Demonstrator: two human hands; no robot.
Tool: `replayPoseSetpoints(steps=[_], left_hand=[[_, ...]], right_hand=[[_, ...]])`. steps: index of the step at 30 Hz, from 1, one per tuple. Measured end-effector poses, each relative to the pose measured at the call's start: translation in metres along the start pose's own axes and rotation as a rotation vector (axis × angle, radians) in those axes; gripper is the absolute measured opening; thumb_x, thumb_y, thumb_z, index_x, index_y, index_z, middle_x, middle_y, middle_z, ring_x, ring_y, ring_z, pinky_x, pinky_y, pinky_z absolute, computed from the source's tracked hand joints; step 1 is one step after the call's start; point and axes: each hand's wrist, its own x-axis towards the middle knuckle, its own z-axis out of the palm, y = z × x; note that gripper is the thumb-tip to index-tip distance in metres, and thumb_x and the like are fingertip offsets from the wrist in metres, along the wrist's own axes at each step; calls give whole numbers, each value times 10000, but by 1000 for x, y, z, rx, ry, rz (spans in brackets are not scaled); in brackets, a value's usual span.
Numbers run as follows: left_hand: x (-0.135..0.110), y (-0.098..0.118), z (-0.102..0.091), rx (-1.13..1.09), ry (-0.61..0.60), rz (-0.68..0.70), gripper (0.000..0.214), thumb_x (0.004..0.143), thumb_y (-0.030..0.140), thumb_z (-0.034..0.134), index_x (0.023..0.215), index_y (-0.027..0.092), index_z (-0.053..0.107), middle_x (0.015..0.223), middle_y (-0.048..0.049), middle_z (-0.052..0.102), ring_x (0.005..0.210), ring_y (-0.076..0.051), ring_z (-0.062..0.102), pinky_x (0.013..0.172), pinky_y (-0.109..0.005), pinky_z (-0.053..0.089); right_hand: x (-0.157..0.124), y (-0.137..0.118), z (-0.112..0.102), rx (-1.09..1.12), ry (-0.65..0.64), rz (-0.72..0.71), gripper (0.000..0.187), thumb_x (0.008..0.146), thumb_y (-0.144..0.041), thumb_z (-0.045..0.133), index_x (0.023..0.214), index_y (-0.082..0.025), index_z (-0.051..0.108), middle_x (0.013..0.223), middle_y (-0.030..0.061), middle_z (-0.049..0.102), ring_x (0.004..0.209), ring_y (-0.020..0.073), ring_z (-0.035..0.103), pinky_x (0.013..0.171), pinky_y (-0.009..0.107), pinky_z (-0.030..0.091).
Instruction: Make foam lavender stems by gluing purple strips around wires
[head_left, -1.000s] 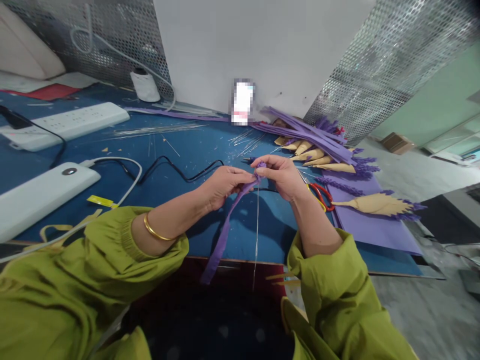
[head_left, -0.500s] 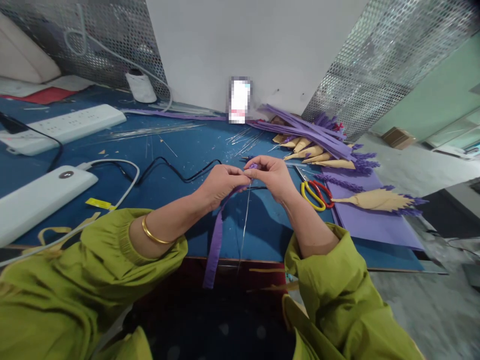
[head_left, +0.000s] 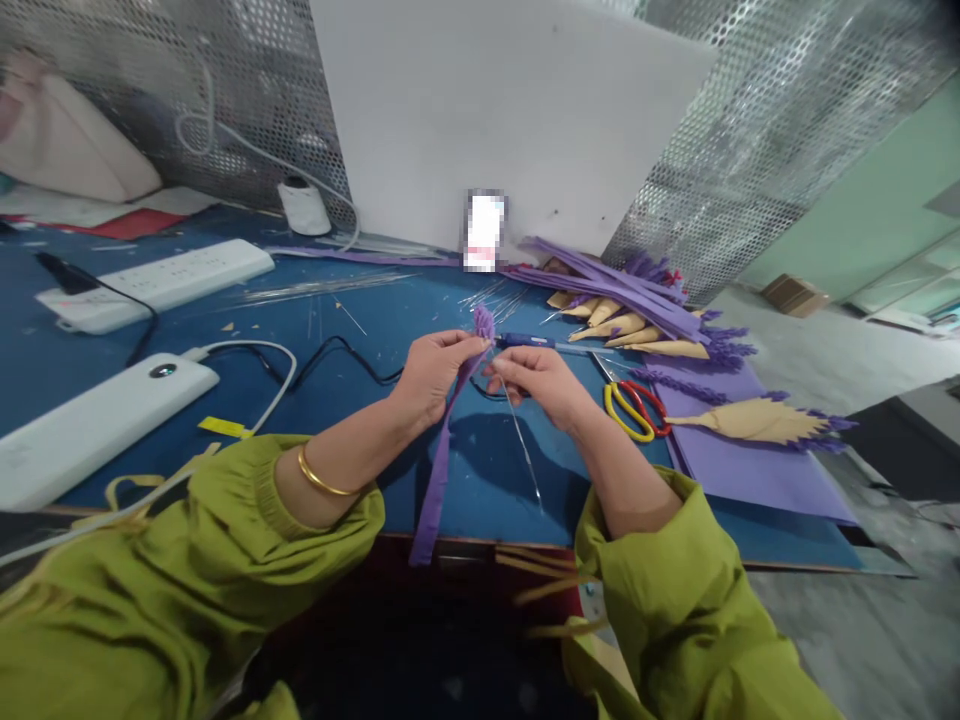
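My left hand [head_left: 439, 370] pinches the base of a small purple paper flower head [head_left: 484, 321], which points up above the fingertips. From the same pinch a long purple paper strip [head_left: 435, 480] hangs down past the table's front edge. My right hand [head_left: 536, 382] is just to the right, thumb and fingers closed on a thin wire stem [head_left: 529, 455] that slants down toward me. The wire's upper end runs toward the flower head; the join is hidden by the fingers. Behind my right hand lies a blue pen-like tool [head_left: 529, 341].
Scissors [head_left: 630, 410] with red and yellow handles lie right of my hands, beside purple sheets [head_left: 750, 480] and a paper-wrapped lavender bunch [head_left: 765, 420]. More wrapped bunches and purple strips [head_left: 622, 275] lie behind. At left are a power strip [head_left: 165, 285] and white power bank [head_left: 105, 425].
My hands have moved apart slightly. The flower head now shows above my left fingers, and the wire's lower end has swung to the right. The view has tilted up a little.
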Motion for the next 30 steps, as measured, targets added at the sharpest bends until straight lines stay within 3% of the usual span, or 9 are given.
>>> replayPoseSetpoints(steps=[7, 12, 22, 25, 30], left_hand=[[1, 1, -3, -45, -102, -53, 292, 661, 423, 758, 695, 144, 679, 654, -14, 655, 590, -110, 574, 562, -224, 430], [0, 2, -2, -73, -100, -100, 277, 580, 291, 820, 747, 113, 688, 616, -10, 641, 545, -104, 570, 564, -236, 451], [-1, 0, 1, -105, -24, -53, 228, 530, 185, 815, 616, 131, 611, 563, 15, 602, 524, -102, 536, 556, -254, 436], [-1, -1, 0, -115, -47, -49, 249, 543, 223, 829, 626, 133, 612, 566, 17, 600, 515, -94, 522, 548, -247, 425], [5, 4, -6, -86, -183, -129, 358, 619, 380, 818, 832, 112, 714, 636, -21, 643, 565, -103, 554, 528, -219, 401]], right_hand=[[1, 3, 8, 48, 82, -29, 308, 702, -455, 720, 719, -149, 682, 526, -9, 609, 410, 61, 407, 423, 215, 307], [0, 6, 9, -19, 27, -32, 250, 735, -404, 686, 723, -154, 681, 537, -9, 619, 405, 63, 413, 429, 217, 320], [0, 7, 13, -51, 27, -47, 237, 735, -384, 674, 707, -149, 684, 521, -7, 613, 400, 65, 404, 427, 219, 298], [1, 8, 13, -41, 53, -53, 246, 734, -391, 671, 718, -146, 687, 515, -10, 609, 395, 62, 401, 424, 217, 293], [1, 5, 9, 23, 70, -58, 247, 723, -390, 667, 725, -144, 693, 502, -16, 598, 389, 58, 387, 418, 214, 279]])
